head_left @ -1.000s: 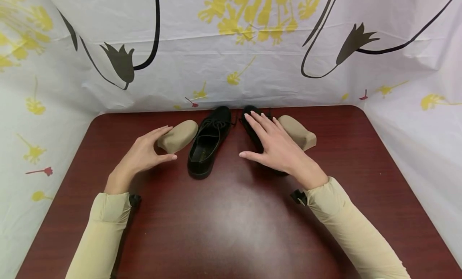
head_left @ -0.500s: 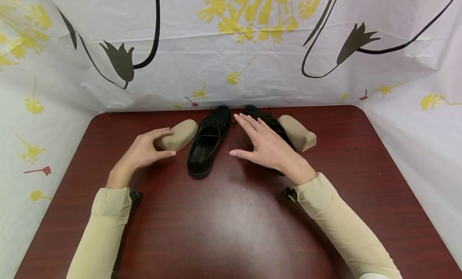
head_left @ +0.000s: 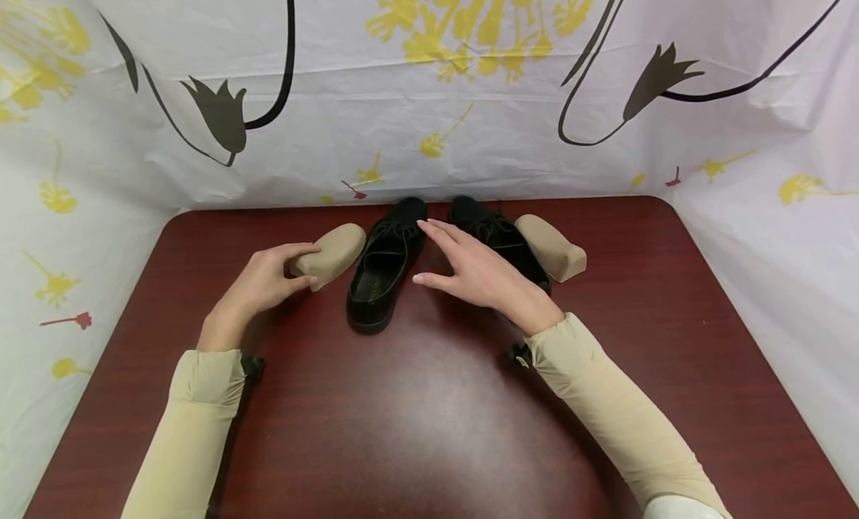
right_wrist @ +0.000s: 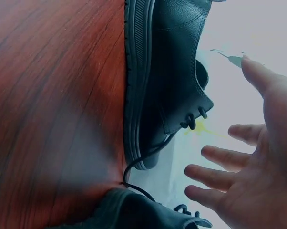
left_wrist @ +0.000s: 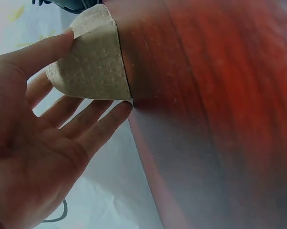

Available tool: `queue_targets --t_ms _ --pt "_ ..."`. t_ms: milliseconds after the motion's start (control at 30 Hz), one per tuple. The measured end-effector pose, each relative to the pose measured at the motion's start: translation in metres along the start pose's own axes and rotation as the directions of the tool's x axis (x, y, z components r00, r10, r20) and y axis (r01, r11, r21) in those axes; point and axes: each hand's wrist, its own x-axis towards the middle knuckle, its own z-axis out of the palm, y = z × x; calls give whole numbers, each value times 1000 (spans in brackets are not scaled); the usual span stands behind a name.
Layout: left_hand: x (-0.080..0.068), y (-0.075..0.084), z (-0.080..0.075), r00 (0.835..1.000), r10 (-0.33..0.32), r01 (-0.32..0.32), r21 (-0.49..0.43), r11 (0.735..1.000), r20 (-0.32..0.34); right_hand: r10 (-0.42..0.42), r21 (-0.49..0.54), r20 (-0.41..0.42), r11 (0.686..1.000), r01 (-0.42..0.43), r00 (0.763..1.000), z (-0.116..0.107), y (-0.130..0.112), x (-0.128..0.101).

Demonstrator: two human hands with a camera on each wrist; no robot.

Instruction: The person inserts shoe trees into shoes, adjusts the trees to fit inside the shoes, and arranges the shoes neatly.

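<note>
Left hand (head_left: 258,284) pinched the tan shoe insert (head_left: 330,254) at its near end, left of the black shoes (head_left: 384,264) by the table's (head_left: 429,422) far edge. Insert looked light, stiff, moulded pulp. Right hand (head_left: 479,271) hovered spread over the shoes, holding nothing.

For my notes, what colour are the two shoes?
Black shoes, clearest in the head view.

Your head camera looks down across the table (head_left: 429,429); wrist cameras sit close above it, both sharing the left black shoe (head_left: 384,269) (right_wrist: 172,81).
</note>
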Motion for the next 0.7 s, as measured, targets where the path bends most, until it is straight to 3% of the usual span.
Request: queue_targets --t_ms 400,700 --pt "0 -2 1 998 -58 58 -17 998 17 23 63 34 998 -25 999 12 4 14" --pt "0 0 1 1000 13 -14 -52 999 -17 32 65 20 997 -33 999 18 5 20"
